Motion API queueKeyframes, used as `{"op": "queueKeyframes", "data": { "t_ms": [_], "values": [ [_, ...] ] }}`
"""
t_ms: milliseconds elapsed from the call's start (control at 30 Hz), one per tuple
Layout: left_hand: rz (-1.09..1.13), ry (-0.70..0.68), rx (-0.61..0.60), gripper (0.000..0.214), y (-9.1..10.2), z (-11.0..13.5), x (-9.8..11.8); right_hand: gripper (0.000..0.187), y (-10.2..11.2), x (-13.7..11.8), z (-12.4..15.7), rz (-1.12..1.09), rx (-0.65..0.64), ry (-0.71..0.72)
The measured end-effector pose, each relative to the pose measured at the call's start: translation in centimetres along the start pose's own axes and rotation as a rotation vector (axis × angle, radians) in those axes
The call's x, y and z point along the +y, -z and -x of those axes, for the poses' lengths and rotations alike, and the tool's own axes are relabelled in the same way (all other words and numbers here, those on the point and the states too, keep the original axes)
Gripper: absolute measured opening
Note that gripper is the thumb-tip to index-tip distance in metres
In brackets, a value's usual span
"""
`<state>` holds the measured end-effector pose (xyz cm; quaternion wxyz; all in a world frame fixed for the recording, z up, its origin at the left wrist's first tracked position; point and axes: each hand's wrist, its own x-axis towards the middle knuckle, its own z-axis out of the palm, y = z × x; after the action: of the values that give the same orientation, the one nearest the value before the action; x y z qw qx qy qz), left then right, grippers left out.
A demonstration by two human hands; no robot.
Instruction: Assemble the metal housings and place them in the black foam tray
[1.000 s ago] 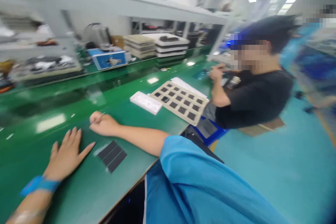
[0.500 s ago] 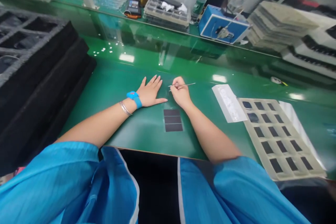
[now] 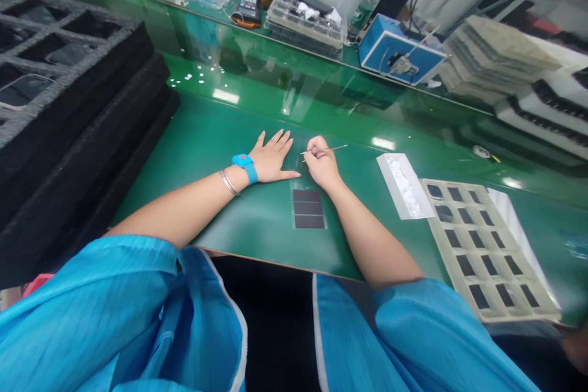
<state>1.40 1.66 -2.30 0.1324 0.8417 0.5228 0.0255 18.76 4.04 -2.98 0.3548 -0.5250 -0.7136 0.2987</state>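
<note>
My left hand (image 3: 272, 159) lies flat on the green bench top with its fingers spread, its thumb reaching over a clear film. In my right hand (image 3: 322, 165) are thin metal tweezers (image 3: 339, 147), gripped with curled fingers. Their two points show at the left, slightly apart, above the upper part of the film. Whether the points touch anything is too small to tell. Just below both hands lies a clear sheet (image 3: 324, 224) bearing three dark strips (image 3: 308, 209). A blue wristband (image 3: 248, 166) and metal bangles (image 3: 228, 182) circle my left wrist.
A white box (image 3: 404, 187) with crumpled white bits stands to the right, against a beige compartment tray (image 3: 463, 251) of dark pieces. Black foam trays (image 3: 105, 110) are stacked at left. A raised glass shelf at the back carries a blue box (image 3: 399, 49) and a parts case (image 3: 305, 19).
The whole view has shifted slightly, so the bench things appear a little further right. Both hands keep nearly the same pose, the tweezers still in the right one.
</note>
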Motion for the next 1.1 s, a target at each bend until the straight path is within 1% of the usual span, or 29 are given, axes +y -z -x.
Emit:
{"op": "queueKeyframes", "data": {
  "t_ms": [167,333,500,667,1000,1033,1100],
  "values": [
    [-0.032,0.019,-0.012,0.093,0.46,0.24,0.37,0.008,0.18,-0.15,0.0,0.04,-0.004,-0.027],
    [-0.052,0.032,-0.023,0.091,0.83,0.43,0.65,0.007,0.25,-0.21,0.13,0.007,0.009,-0.024],
    [-0.022,0.015,0.01,0.092,0.57,0.31,0.45,0.007,0.25,-0.29,0.17,0.001,-0.041,-0.038],
    [-0.049,0.029,-0.015,0.092,0.72,0.3,0.52,0.007,0.3,-0.39,0.09,0.011,-0.001,-0.053],
    [-0.083,0.029,-0.009,0.089,0.82,0.48,0.6,0.008,0.48,-0.17,-0.02,0.091,-0.034,-0.006],
    [-0.083,0.029,-0.009,0.09,0.81,0.48,0.6,0.008,0.55,-0.02,-0.03,0.083,-0.026,0.011],
    [-0.086,0.029,-0.006,0.09,0.79,0.47,0.61,0.008,0.77,0.41,-0.09,0.018,0.037,0.033]
  ]
}}
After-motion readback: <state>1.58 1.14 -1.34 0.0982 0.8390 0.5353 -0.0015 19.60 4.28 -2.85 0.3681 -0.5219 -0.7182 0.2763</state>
